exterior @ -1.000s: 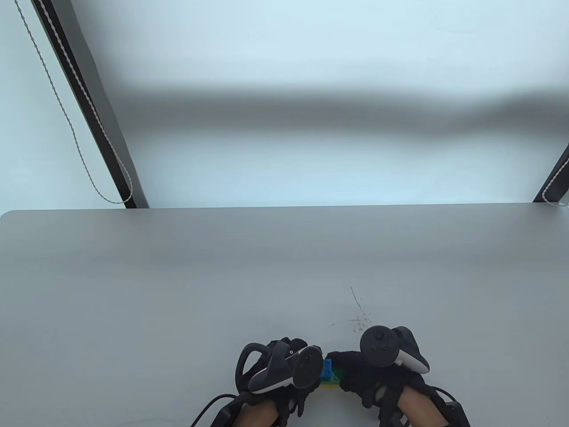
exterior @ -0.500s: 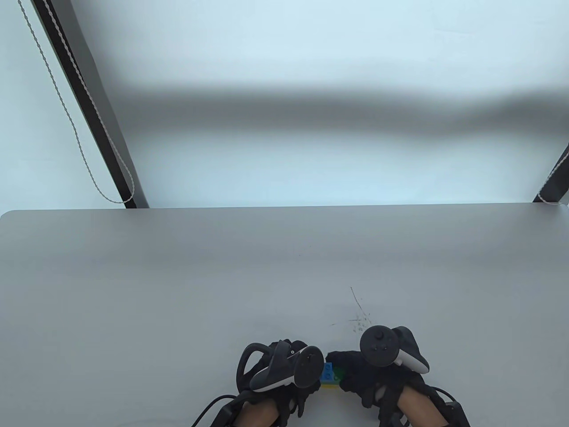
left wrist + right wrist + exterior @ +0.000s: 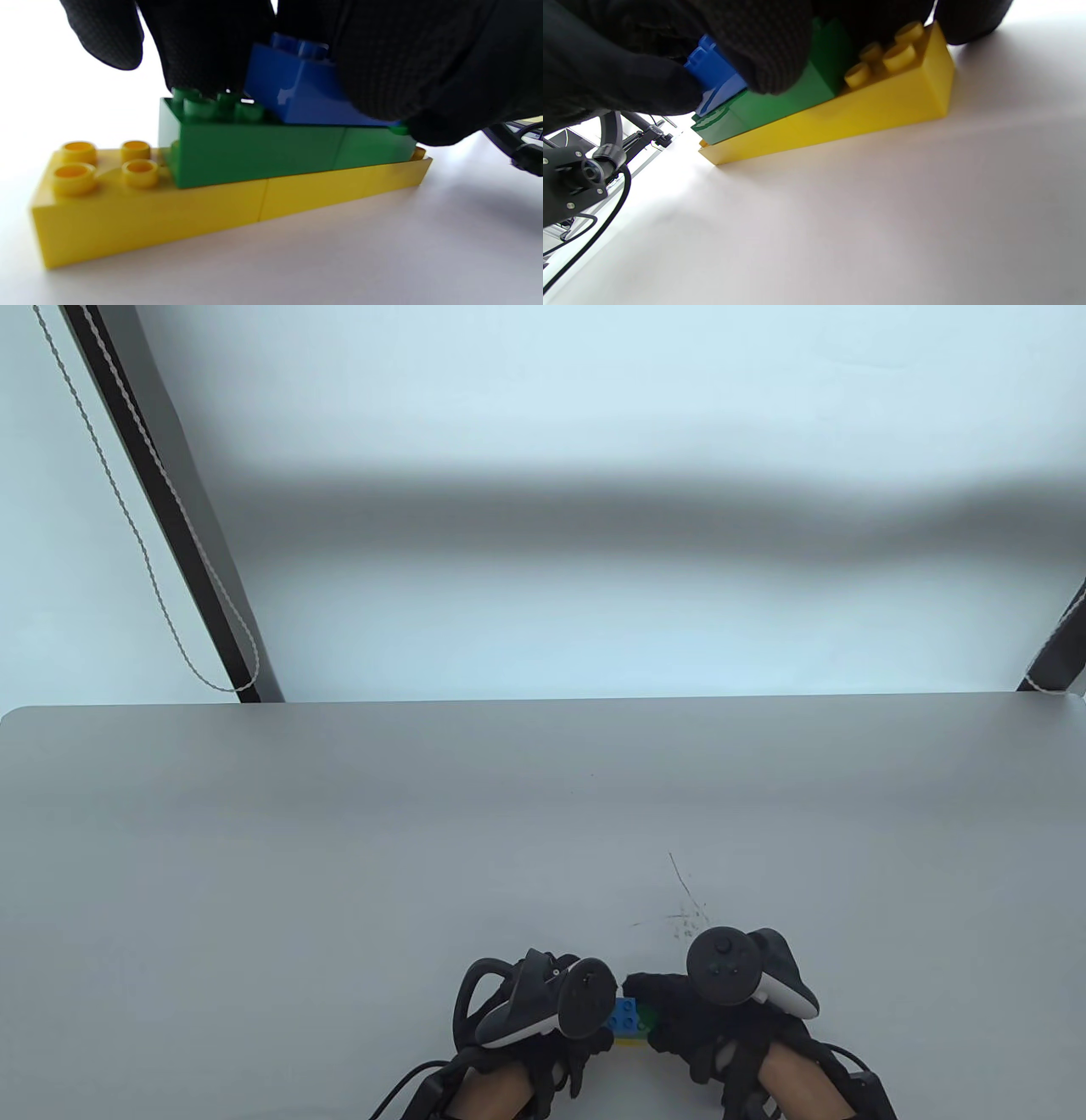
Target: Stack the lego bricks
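At the table's six o'clock edge, my left hand and right hand both gripped the blue brick, seemingly seating it on the green brick atop the yellow brick.

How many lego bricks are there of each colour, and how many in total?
yellow brick: 1
green brick: 1
blue brick: 1
Total: 3

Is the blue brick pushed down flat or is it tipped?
Tipped. The blue brick sits slanted on the green brick, one end raised.
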`<move>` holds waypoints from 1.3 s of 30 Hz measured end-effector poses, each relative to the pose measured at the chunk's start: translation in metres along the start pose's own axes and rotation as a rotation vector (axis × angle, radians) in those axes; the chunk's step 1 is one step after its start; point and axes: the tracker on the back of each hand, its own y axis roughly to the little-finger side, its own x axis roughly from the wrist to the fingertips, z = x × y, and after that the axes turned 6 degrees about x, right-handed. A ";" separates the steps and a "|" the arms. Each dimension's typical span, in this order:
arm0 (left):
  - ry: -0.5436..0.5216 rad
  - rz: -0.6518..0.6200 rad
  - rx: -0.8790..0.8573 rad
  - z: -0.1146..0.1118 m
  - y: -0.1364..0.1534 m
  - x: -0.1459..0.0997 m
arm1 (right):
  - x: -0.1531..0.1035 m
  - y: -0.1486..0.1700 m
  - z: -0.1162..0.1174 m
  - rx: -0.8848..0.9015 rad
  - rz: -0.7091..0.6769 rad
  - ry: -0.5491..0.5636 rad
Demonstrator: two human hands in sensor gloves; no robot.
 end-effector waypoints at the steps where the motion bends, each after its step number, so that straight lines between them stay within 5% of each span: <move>1: 0.002 0.000 -0.004 0.000 0.000 0.000 | 0.000 0.000 0.000 0.000 0.000 0.000; 39: 0.075 -0.012 -0.149 -0.011 0.017 0.005 | -0.001 -0.008 0.001 -0.100 -0.011 0.040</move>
